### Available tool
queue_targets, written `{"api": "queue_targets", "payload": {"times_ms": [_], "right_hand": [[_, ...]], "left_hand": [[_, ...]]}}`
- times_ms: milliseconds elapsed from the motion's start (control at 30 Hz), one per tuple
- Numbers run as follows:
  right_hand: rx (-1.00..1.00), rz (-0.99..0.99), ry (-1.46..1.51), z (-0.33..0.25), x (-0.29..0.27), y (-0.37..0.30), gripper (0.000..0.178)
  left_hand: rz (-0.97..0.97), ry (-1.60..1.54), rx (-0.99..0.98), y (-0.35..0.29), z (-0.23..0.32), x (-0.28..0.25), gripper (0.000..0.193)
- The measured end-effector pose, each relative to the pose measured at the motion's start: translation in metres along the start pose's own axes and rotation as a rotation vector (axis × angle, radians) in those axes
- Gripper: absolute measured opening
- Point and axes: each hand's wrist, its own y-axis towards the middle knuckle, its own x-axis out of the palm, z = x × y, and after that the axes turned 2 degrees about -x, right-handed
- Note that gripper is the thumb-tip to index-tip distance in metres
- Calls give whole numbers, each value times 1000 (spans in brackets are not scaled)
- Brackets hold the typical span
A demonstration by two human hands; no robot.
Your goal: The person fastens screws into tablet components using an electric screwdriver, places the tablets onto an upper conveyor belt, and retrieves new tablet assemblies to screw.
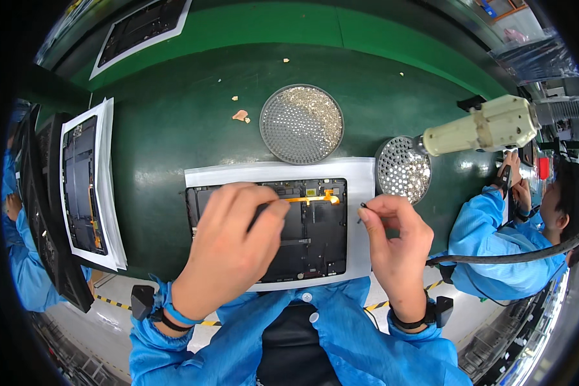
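Note:
In front of me a black tablet housing [321, 251] lies on a white sheet [360, 186], with an orange ribbon cable [312, 199] along its upper part. My left hand [231, 228] is over the left half of the housing, its fingers curled and drawn together near the left end of the cable. Whatever they hold, if anything, is hidden. Just past the housing's right edge, my right hand [399, 235] pinches a small, thin black piece [363, 206] between thumb and forefinger; its exact kind is unclear.
Two round perforated trays [280, 132] [387, 164] hold small shiny parts. A pale yellow nozzle [476, 128] on a ribbed hose juts in from the right. Another housing [80, 186] lies on sheets at left. A black cable [514, 258] and a co-worker [502, 228] are at right.

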Motion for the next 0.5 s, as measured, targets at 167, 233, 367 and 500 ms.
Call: {"api": "queue_targets", "payload": {"times_ms": [167, 233, 367, 500], "right_hand": [[-18, 24, -1, -2, 22, 22, 12], [-101, -9, -111, 2, 26, 28, 13], [-183, -25, -219, 5, 29, 34, 13], [-84, -48, -229, 8, 35, 32, 13]], "left_hand": [[-52, -90, 132, 10, -14, 31, 34], [-63, -103, 139, 11, -19, 35, 36], [-29, -162, 110, 10, -23, 38, 36], [-36, -188, 91, 9, -29, 43, 36]]}}
